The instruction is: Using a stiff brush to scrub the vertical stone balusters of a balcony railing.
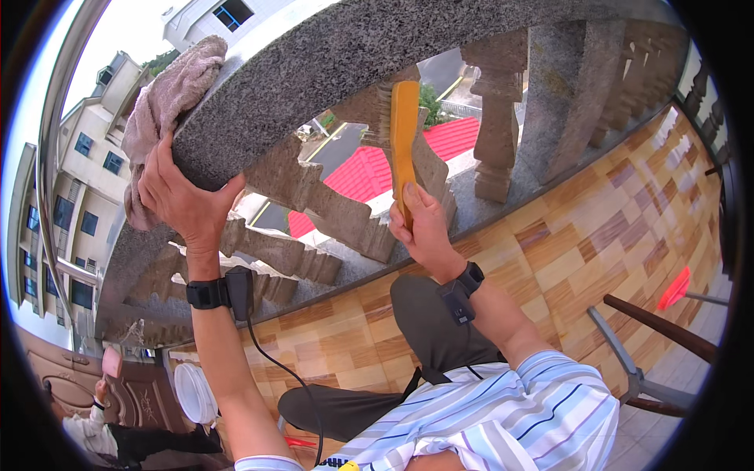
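My right hand [425,226] grips the handle of a yellow brush [404,129], its bristles turned left against a carved stone baluster [377,106] below the rail. My left hand [185,197] rests on the end of the speckled granite handrail [283,88], thumb under its edge and fingers over the outer side. A greyish-pink cloth [174,94] lies draped over the rail there, touching the fingers of that hand. More stone balusters [498,129] stand to the right of the brush, and others slant away below it.
A metal pole [53,147] curves up at the left. White buckets [194,391] stand on the tiled floor [353,329] at lower left. Beyond them, another person [94,427] holds a pink object. A stool-like frame [633,377] and a red broom head [675,288] are at right.
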### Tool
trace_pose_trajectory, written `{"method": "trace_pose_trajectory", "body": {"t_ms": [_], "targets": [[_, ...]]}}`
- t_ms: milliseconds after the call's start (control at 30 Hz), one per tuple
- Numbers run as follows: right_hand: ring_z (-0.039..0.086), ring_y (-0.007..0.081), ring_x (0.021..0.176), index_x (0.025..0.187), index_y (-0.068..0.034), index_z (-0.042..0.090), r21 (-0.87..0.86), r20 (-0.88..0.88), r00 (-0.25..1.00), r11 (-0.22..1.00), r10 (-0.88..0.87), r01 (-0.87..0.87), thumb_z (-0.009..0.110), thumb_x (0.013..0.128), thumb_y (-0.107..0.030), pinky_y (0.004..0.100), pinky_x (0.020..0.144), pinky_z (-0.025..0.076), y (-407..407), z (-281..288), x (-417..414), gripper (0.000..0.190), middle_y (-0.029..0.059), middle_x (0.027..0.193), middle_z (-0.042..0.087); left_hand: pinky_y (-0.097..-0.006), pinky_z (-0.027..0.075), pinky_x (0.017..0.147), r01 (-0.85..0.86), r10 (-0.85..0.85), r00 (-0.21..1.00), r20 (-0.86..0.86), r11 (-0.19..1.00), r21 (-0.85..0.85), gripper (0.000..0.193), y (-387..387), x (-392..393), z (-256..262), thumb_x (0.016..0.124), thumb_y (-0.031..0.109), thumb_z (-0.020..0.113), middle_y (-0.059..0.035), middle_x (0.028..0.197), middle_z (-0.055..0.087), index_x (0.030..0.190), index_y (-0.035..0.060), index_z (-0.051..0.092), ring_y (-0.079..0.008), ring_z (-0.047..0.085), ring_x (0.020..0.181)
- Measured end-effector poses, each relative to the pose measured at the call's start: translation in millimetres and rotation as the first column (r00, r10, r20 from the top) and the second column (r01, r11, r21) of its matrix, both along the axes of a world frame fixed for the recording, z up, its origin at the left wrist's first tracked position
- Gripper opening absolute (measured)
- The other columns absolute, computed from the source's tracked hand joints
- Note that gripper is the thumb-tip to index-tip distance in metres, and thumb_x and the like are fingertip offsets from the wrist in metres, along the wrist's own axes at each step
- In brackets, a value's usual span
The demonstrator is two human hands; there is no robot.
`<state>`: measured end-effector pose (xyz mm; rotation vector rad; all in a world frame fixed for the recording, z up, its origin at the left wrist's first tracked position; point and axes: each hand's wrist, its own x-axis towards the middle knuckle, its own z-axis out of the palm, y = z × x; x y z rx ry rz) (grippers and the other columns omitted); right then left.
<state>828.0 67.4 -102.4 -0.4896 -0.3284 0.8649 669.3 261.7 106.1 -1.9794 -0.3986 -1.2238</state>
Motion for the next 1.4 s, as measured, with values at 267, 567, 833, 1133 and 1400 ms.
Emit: {"method": "trace_pose_trajectory", "body": {"t_ms": [267, 567, 833, 1133, 1400], "targets": [[0.037, 0.0071, 0.044, 0.095, -0.009, 0.051, 0.109, -0.156, 0.978, 0.986, 0.141, -0.125, 0.046, 0.104, -0.041, 0.0210, 0.040, 0.030, -3.5, 4.0, 8.0, 0.033, 0.0016, 0.065, 0.047, -0.0477, 0.027, 0.110, 0.014, -0.014, 1.000, -0.002, 0.999, -0.039, 0.102, -1.7, 0.1, -0.2, 0.054, 0.040, 0.085, -0.0107, 0.128, 0.050, 0.141, 0.0109, 0.041, -0.0299, 0.044, 0.126], [0.036, 0.0076, 0.039, 0.095, -0.009, 0.050, 0.117, -0.201, 0.949, 0.967, 0.244, -0.224, 0.043, 0.104, -0.043, 0.0218, 0.035, 0.028, -20.0, 29.4, 54.6, 0.036, 0.0013, 0.062, 0.047, -0.0483, 0.026, 0.110, -0.015, 0.014, 1.000, -0.018, 0.997, -0.072, 0.102, -1.7, -0.6, -0.4, 0.053, 0.039, 0.085, -0.0111, 0.129, 0.049, 0.141, 0.0106, 0.041, -0.0309, 0.044, 0.127], [0.034, 0.0082, 0.039, 0.094, -0.010, 0.049, 0.081, -0.127, 0.965, 0.972, 0.230, -0.221, 0.041, 0.105, -0.045, 0.0219, 0.035, 0.028, -12.9, 29.2, 59.5, 0.037, 0.0015, 0.060, 0.046, -0.0474, 0.029, 0.107, -0.034, 0.032, 0.999, -0.030, 0.998, -0.050, 0.104, -8.0, 2.4, 2.6, 0.050, 0.041, 0.087, -0.0096, 0.127, 0.049, 0.139, 0.0098, 0.042, -0.0294, 0.045, 0.124], [0.032, 0.0061, 0.037, 0.091, -0.011, 0.049, 0.047, -0.099, 0.946, 0.951, 0.310, -0.307, 0.039, 0.105, -0.045, 0.0217, 0.034, 0.026, -37.2, 40.5, 17.2, 0.039, -0.0012, 0.059, 0.044, -0.0469, 0.030, 0.106, -0.097, 0.095, 0.995, -0.041, 0.995, -0.033, 0.103, -9.5, 4.2, 2.2, 0.052, 0.039, 0.085, -0.0109, 0.129, 0.049, 0.140, 0.0083, 0.040, -0.0311, 0.046, 0.124], [0.034, 0.0064, 0.039, 0.090, -0.009, 0.050, -0.033, -0.115, 0.990, 0.996, 0.082, -0.087, 0.046, 0.104, -0.043, 0.0216, 0.034, 0.026, -8.6, -20.0, 110.0, 0.036, 0.0006, 0.059, 0.047, -0.0465, 0.031, 0.106, -0.113, 0.113, 0.992, -0.060, 0.994, 0.003, 0.102, -11.4, 5.7, 3.2, 0.054, 0.041, 0.083, -0.0116, 0.129, 0.048, 0.140, 0.0079, 0.039, -0.0311, 0.045, 0.124]]}}
